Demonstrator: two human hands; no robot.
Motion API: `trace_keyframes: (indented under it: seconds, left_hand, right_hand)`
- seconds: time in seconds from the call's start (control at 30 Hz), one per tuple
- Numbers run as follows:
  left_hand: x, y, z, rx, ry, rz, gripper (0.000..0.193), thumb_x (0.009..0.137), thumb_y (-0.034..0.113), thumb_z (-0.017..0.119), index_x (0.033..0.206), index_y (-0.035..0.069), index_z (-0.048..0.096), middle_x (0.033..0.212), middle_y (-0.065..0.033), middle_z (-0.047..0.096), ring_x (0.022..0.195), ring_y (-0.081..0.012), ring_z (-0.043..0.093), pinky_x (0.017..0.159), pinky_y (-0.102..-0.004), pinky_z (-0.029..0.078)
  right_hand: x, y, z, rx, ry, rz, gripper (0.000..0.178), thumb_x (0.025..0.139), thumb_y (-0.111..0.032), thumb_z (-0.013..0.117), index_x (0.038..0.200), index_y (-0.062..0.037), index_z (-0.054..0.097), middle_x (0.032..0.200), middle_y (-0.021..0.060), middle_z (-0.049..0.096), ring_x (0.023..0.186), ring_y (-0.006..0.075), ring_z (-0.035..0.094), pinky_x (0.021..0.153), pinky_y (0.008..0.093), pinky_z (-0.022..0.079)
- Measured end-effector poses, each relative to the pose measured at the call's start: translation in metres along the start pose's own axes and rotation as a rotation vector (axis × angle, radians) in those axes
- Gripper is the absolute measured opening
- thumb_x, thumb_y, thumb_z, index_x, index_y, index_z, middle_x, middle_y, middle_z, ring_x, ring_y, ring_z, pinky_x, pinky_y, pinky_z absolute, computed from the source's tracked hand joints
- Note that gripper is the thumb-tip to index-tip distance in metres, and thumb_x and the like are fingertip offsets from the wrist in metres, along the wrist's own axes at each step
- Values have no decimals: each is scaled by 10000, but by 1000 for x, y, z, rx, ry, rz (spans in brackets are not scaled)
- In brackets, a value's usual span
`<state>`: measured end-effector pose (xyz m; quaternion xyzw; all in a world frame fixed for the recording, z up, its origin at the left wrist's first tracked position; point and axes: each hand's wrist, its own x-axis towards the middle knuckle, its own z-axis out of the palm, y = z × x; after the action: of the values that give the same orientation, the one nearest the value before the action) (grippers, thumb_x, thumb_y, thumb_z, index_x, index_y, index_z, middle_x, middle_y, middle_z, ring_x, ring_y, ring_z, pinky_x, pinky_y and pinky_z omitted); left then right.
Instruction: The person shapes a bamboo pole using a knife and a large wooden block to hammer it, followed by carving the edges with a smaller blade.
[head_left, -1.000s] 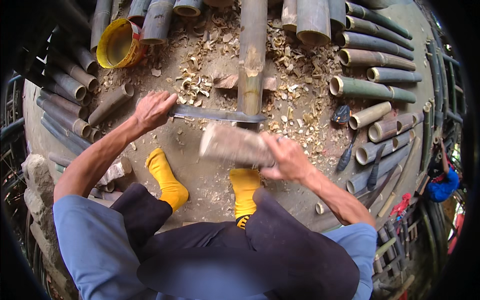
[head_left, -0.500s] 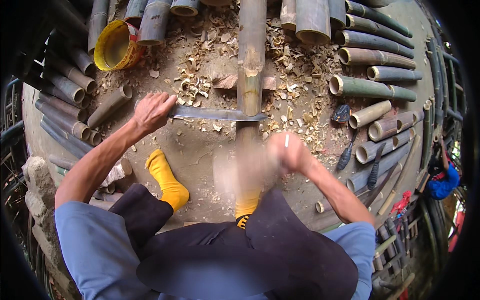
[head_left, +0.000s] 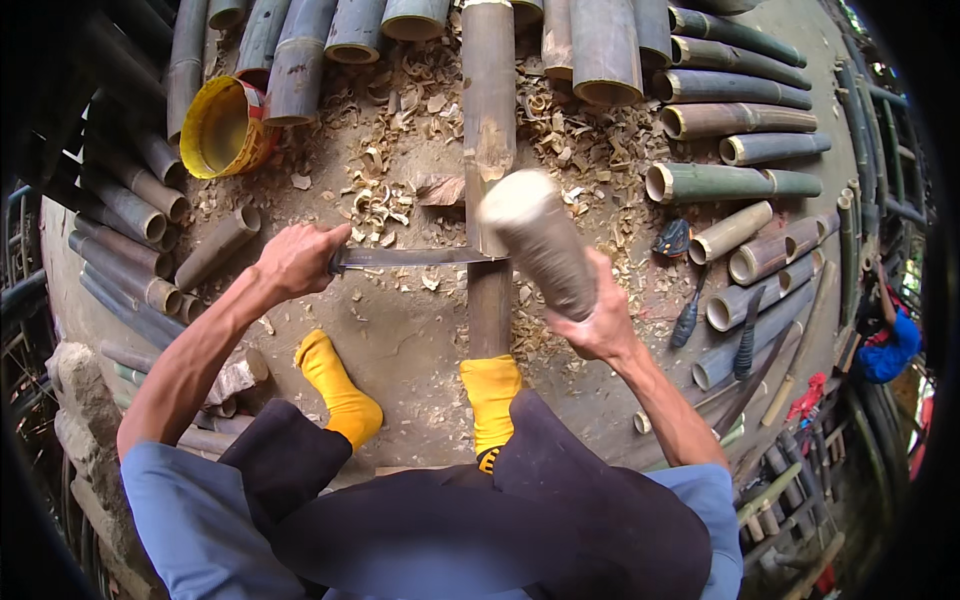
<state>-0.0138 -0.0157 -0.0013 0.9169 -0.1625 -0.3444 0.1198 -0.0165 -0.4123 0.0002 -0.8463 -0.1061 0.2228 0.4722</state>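
One bamboo pole (head_left: 489, 80) (landmark) runs away from the person, its near end at the yellow-socked right foot (head_left: 490, 400). Left of the pole: left hand (head_left: 298, 260), fingers closed round the handle of a machete (head_left: 415, 257), blade lying across the pole. Right of the pole: right hand (head_left: 602, 328), fingers wrapped around a wooden mallet (head_left: 545, 245) (slightly blurred), its head overlapping the pole in view; contact cannot be told. Pale shavings (head_left: 580, 150) lie on both sides of the pole.

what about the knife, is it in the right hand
No, the left hand grips the knife, while the right hand holds a thick wooden block.
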Motion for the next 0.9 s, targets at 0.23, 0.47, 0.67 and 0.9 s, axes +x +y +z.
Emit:
trace_keyframes:
  seconds: [0.23,0.47,0.67,0.9]
  left_hand:
    - [-10,7,20,-25,147,-50,223,688,38,601,872,60,479,665,-143,561,674,-397,600,587,-487,465]
    - [-8,-4,-1,-252,40,23,270,627,54,680,810,49,481,711,-101,568,613,-268,587,549,-394,480]
    - [47,-19,-60,-347,-4,162,318,561,68,748,820,37,567,741,-55,597,624,-170,575,541,-305,487]
    - [37,-15,-55,-645,595,-18,181,727,55,658,892,21,590,791,-69,590,749,-160,597,642,-335,526]
  right_hand:
    - [-6,14,-30,134,299,206,685,692,-337,786,1180,4,446,966,100,604,879,169,589,803,314,483]
    - [-35,16,-18,170,351,232,675,671,-372,791,1135,7,482,990,116,602,895,209,575,815,343,464]
    - [-65,20,-4,201,340,359,635,683,-329,790,1126,3,479,975,115,600,883,195,569,814,345,460]
    - [-78,10,-3,193,377,383,682,678,-311,774,1179,18,449,1009,122,578,921,201,559,842,348,451]
